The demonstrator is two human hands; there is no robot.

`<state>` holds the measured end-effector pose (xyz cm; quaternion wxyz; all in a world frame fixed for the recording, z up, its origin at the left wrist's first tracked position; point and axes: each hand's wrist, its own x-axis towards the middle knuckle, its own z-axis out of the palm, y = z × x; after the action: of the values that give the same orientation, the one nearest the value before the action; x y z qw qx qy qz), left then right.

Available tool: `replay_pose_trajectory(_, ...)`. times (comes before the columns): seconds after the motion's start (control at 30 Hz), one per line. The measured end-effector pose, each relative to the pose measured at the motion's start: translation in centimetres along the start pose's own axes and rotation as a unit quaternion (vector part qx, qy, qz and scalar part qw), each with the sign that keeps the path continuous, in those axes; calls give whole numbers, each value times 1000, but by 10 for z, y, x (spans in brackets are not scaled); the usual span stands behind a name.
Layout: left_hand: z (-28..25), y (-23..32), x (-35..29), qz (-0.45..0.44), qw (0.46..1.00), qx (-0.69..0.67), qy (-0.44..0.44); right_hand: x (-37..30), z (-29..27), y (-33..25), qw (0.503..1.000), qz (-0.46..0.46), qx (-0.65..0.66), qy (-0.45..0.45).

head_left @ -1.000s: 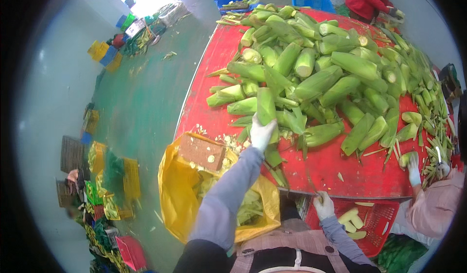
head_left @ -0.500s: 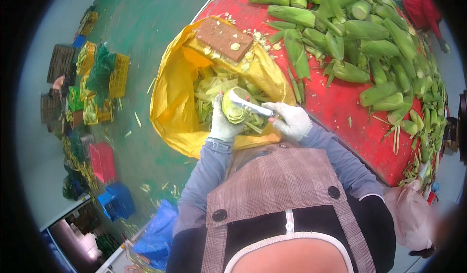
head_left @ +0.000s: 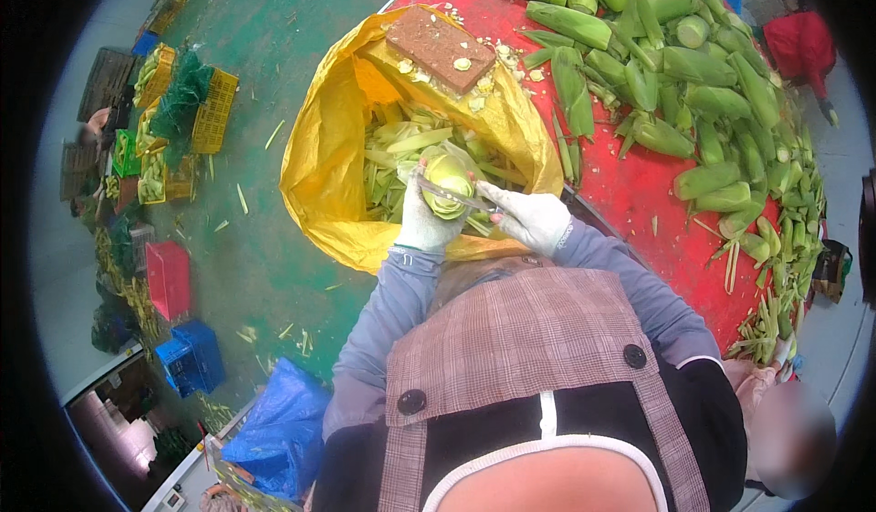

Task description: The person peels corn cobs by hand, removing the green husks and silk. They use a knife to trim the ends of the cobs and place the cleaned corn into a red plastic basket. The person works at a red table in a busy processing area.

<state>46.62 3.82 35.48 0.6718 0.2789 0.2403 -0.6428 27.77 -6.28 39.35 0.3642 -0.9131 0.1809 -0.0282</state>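
Shifted since half a second ago, the knife (head_left: 469, 202) crosses the corn ear (head_left: 449, 174), gripped in the left hand (head_left: 427, 224) above the yellow bag (head_left: 319, 211); the right hand (head_left: 540, 220), just beside, clasps the handle.

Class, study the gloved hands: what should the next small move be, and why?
Probably the right hand should carefully work the knife across the corn ear: the blade lies over its pale, ringed end, the left hand grips it, and the yellow bag, holding husk pieces, gapes below.
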Motion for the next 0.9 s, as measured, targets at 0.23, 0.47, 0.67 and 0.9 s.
replay_pose_trajectory(0.23, -18, -15, 9, 133, 985, 107, -31, 14, 4, -10, 992, 33, -122, 13)
replay_pose_trajectory(0.47, -26, -23, 14, 120, 986, 22, -112, 31, 16, -14, 992, 14, -89, 91)
replay_pose_trajectory(0.67, -18, -9, 0, 134, 986, 45, -86, 40, -6, -23, 997, -1, -76, 6)
replay_pose_trajectory(0.9, -17, 19, -30, 154, 974, 157, -61, 50, -11, -12, 979, -86, 180, -45)
